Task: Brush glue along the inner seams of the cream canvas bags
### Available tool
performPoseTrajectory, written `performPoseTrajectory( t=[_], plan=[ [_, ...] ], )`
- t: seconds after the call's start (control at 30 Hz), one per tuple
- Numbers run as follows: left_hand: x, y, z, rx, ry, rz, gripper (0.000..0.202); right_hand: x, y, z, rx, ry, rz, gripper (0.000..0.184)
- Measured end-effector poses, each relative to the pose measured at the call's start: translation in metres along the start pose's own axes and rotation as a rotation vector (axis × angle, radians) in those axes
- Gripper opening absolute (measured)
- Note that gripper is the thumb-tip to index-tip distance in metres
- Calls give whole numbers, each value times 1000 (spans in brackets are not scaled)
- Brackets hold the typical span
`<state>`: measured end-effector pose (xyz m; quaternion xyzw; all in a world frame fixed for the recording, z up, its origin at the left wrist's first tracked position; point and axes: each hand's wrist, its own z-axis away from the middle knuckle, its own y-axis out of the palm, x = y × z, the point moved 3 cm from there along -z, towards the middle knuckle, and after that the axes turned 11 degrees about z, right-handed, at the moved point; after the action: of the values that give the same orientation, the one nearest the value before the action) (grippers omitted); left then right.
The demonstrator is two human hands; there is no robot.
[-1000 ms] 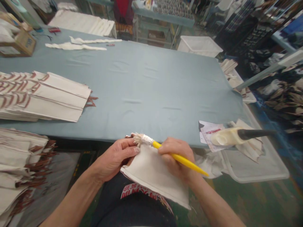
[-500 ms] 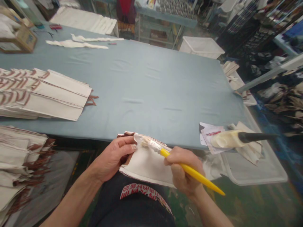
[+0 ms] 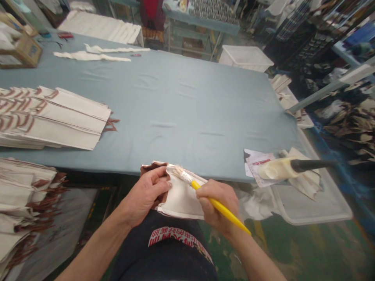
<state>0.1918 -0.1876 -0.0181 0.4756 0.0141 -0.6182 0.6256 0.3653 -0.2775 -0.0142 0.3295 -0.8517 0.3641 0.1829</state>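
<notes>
A cream fabric piece with brown edging (image 3: 183, 199) lies at the table's front edge, over my lap. My left hand (image 3: 150, 191) is closed on its left end, thumb on top, where a brown layer shows folded. In my right hand (image 3: 218, 205) is a brush with a yellow handle (image 3: 225, 214), fingers wrapped round it. The brush's whitish bristles touch the upper left corner of the cream piece. My right hand hides the piece's right end.
Stacks of similar cream pieces (image 3: 73, 117) lie on the blue-grey table (image 3: 187, 105) at left, more below (image 3: 23, 195). A glue-smeared bottle with a black nozzle (image 3: 278, 170) rests at the right front corner, above a clear plastic bin (image 3: 316, 212).
My right hand and the brush have moved left, the bristles now nearer the corner by my left hand. More of the brown layer shows at the left end. The view has shifted slightly.
</notes>
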Motion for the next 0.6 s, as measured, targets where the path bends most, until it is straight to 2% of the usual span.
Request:
performPoseTrajectory(
  t=[0.3, 0.47, 0.6],
  plan=[
    [10, -7, 1, -34, -71, -66, 48, -2, -14, 15, 68, -42, 20, 11],
    [8, -10, 1, -61, -57, -112, 52, -6, -23, 26, 78, 26, 93, 10],
    [4, -8, 2, -66, -63, -100, 51, -7, -30, 24, 127, 65, 182, 15]
  ],
)
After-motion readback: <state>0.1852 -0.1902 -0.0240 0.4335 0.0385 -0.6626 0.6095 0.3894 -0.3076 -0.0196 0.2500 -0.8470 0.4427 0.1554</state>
